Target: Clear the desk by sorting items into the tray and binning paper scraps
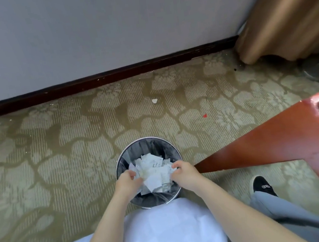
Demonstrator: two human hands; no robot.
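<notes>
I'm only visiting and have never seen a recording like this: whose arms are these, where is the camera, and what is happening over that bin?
No machine here: a person wears one wide-angle camera on the head, looking down, so the arms are their own. The left hand and right hand both grip a bunch of paper scraps over a lined round bin on the patterned carpet. The red-brown desk corner juts in at right. One white scrap and a red bit lie on the carpet beyond.

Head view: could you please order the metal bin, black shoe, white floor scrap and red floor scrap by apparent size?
1. Round metal bin with black liner
2. Black shoe
3. White paper scrap
4. Tiny red scrap
</notes>
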